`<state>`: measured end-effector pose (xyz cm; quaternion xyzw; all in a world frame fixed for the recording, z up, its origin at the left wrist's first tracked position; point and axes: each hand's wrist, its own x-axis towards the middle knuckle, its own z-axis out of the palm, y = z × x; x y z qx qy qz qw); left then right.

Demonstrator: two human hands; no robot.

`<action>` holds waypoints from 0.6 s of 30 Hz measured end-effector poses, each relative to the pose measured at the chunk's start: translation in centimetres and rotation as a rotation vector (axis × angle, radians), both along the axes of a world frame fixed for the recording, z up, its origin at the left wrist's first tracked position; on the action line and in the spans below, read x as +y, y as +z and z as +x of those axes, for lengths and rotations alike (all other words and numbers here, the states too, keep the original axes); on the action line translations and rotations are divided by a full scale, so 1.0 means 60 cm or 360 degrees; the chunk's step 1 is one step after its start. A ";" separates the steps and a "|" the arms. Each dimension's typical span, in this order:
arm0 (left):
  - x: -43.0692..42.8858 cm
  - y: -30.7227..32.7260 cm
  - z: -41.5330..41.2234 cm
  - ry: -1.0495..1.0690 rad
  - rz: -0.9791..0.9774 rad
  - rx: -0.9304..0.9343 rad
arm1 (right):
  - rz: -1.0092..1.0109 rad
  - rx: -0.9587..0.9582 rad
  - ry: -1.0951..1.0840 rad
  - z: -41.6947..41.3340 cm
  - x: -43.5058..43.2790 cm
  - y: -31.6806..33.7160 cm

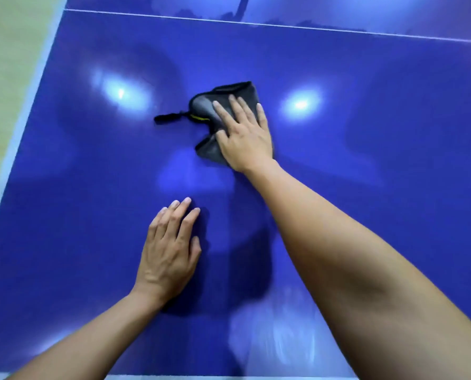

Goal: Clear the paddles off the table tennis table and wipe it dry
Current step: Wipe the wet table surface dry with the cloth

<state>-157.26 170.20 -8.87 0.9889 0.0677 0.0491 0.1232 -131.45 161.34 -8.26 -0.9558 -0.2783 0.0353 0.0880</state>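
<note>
Cloth [205, 106] lies crumpled beneath the right hand [245, 138], spread flat and pressing it.

Pale yellow-green smooth floor [6, 50] in the upper left corner, narrowing down the left edge of the frame, two soft white light reflections, left of centre [120, 93] and right of centre [300, 104]

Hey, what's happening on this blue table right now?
A person is wiping a blue table tennis table with a dark grey cloth. The right hand presses flat on the cloth, out toward the middle of the table, fingers spread and straight. The left hand rests open on the bare surface nearer the person, as if bracing. No paddles show in this view. Streaky patches near the close edge may be moisture, though that is hard to tell from the glare.
</note>
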 end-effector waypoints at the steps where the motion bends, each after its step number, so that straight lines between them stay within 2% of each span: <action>1: 0.000 -0.002 -0.002 0.0009 -0.0004 0.0010 | 0.0011 -0.0011 -0.0115 0.007 -0.051 -0.001; 4: -0.002 -0.004 -0.003 0.0020 -0.0039 0.0005 | 0.0003 -0.0053 -0.0603 0.024 -0.258 -0.006; 7: -0.004 -0.006 -0.004 0.0027 -0.0044 -0.0039 | -0.0043 0.0038 -0.1031 0.019 -0.422 0.003; 11: -0.001 -0.010 -0.006 0.0031 -0.0054 -0.0064 | -0.0114 0.0057 -0.1135 0.014 -0.422 0.007; 14: 0.002 -0.012 -0.007 0.0027 -0.0062 -0.0061 | -0.0102 0.0004 -0.0891 -0.014 -0.303 0.009; 18: 0.000 -0.012 -0.006 0.0071 -0.0112 -0.0047 | -0.0087 -0.0107 -0.0187 -0.110 -0.046 0.001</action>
